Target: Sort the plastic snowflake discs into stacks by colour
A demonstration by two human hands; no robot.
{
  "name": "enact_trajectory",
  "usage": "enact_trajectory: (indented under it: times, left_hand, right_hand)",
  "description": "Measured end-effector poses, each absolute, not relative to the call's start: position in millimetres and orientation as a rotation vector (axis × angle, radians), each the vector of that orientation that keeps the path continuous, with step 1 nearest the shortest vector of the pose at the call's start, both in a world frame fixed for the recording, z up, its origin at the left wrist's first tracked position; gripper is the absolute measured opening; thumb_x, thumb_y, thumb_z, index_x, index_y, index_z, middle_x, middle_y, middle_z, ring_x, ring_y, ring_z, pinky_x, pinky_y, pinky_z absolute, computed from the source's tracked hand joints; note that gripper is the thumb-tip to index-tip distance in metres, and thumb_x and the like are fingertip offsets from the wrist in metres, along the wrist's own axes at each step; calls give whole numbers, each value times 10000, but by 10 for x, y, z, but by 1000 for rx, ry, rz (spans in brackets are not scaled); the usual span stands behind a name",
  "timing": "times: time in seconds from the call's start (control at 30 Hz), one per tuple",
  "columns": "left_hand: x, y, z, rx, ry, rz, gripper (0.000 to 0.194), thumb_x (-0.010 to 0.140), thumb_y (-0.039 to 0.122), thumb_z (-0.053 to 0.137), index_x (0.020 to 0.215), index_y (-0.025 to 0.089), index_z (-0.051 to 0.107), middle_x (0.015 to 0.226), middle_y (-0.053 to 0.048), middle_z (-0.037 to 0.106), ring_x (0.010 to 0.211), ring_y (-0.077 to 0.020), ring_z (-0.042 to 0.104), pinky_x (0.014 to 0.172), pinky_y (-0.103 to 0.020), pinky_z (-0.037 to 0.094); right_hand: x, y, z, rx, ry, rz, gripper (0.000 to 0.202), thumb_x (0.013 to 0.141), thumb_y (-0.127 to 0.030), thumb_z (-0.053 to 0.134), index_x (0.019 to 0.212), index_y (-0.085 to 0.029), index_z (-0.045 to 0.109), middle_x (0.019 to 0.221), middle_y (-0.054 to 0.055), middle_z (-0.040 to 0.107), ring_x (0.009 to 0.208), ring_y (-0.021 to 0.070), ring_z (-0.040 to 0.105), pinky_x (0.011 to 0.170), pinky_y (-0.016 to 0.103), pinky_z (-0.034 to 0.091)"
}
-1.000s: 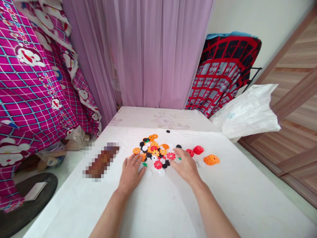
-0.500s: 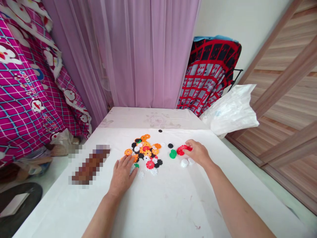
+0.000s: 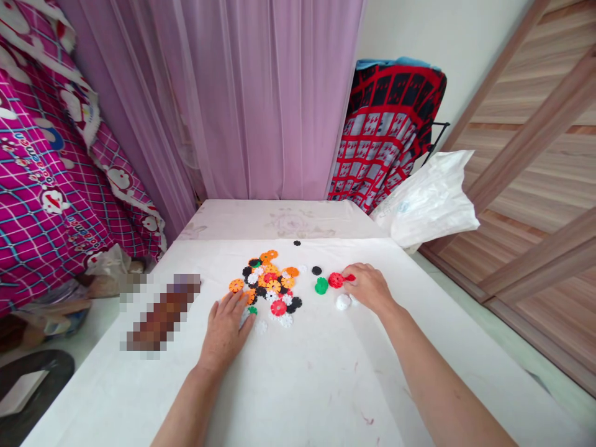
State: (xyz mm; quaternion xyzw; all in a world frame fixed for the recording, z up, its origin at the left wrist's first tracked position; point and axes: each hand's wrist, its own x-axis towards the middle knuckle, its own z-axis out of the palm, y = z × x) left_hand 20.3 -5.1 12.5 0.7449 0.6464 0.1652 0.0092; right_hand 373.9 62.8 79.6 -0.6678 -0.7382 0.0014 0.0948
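On the table lies a loose pile of notched plastic snowflake discs [image 3: 272, 285] in orange, black, white, red and green. My left hand [image 3: 226, 329] rests open at the pile's near left edge, fingers stretched over an orange disc [image 3: 250, 298] and beside a green disc [image 3: 252, 310]. Right of the pile, my right hand [image 3: 370, 288] has its fingertips closed on a red disc, partly hidden by the fingers. Touching or close to it is another red disc [image 3: 334, 280]. Nearby are green discs [image 3: 321, 285], a black disc [image 3: 316, 270] and white discs [image 3: 343, 302].
A white cloth covers the table [image 3: 288, 385]. One black disc [image 3: 297, 243] lies apart at the far side. A blurred-out item [image 3: 161, 313] is on the left. A white plastic bag [image 3: 428, 198] stands at the far right corner, and a purple curtain [image 3: 261, 99] hangs behind.
The view has shifted slightly. My right hand's fingers have moved a little among the red discs, which show more apart now. My left hand stays at the pile's edge.
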Motion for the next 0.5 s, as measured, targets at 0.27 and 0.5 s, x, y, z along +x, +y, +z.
enact_trajectory:
  times: [0.27, 0.5]
  left_hand:
    - [208, -59, 141, 2326, 2008, 505, 487, 907, 411, 414, 1332, 203, 530, 1432, -93, 499, 1347, -288, 408, 1102, -541, 299]
    - [208, -51, 156, 2333, 2012, 512, 496, 905, 413, 405, 1331, 195, 535, 1422, -100, 508, 1343, -293, 417, 1100, -538, 311]
  right_hand:
    - [3701, 580, 1004, -2054, -2396, -223, 247, 833, -140, 493, 703, -213, 691, 898, 57, 700, 895, 206, 505, 731, 327, 275]
    - [3721, 607, 951, -2075, -2508, -374, 210, 815, -128, 541, 694, -198, 698, 895, 90, 676, 889, 215, 475, 715, 346, 238]
